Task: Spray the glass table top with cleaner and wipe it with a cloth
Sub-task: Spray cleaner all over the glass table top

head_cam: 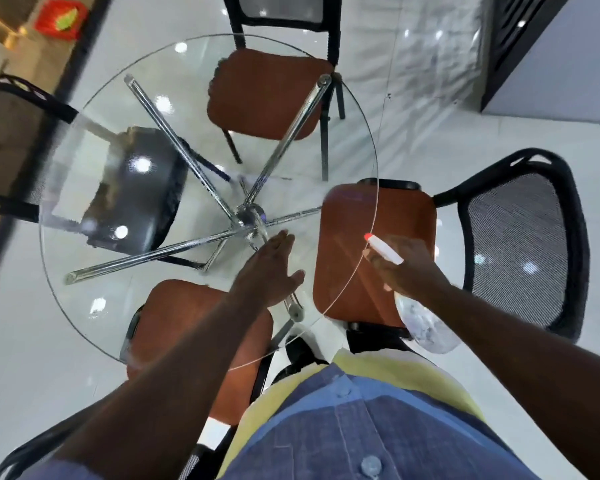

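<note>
The round glass table top rests on crossed chrome legs and fills the middle of the view. My right hand grips a clear spray bottle at the table's near right rim. The bottle's white head with a red nozzle tip points left over the glass. My left hand is flat, fingers straight, over the glass near the centre; whether it touches the glass I cannot tell. No cloth is in view.
Several chairs ring the table: orange seats at the far side, right and near left, a black seat at the left. The floor is glossy white tile. A dark cabinet stands far right.
</note>
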`<control>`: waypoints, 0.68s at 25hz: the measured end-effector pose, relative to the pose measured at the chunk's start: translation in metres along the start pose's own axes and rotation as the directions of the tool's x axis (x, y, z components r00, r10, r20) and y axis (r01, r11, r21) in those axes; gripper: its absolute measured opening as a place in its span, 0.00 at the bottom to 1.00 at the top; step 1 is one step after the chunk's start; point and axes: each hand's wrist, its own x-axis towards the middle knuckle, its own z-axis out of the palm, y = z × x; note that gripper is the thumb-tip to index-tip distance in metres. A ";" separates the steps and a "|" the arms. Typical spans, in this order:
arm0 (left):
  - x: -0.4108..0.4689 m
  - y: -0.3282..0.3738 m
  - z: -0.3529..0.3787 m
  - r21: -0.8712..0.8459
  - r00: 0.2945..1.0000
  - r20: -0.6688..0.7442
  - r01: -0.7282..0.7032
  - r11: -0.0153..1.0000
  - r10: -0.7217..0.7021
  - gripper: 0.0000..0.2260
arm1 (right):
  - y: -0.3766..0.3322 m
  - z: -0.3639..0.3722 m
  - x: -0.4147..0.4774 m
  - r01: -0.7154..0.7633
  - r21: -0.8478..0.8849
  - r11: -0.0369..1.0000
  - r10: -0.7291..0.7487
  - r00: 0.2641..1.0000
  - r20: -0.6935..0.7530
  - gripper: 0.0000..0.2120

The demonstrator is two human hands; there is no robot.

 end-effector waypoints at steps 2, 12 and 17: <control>0.005 0.005 -0.010 -0.004 0.998 -0.045 0.035 0.999 -0.035 0.37 | -0.012 -0.013 0.021 -0.021 0.046 0.999 0.020 1.000 0.012 0.08; 0.027 0.007 -0.037 -0.112 0.970 -0.173 0.155 0.982 -0.172 0.37 | -0.098 -0.044 0.128 0.163 -0.141 0.977 -0.144 0.980 0.138 0.09; 0.026 -0.006 -0.041 -0.148 0.952 -0.169 0.232 0.961 -0.256 0.38 | -0.125 -0.021 0.167 0.257 -0.225 0.940 -0.219 0.959 0.180 0.17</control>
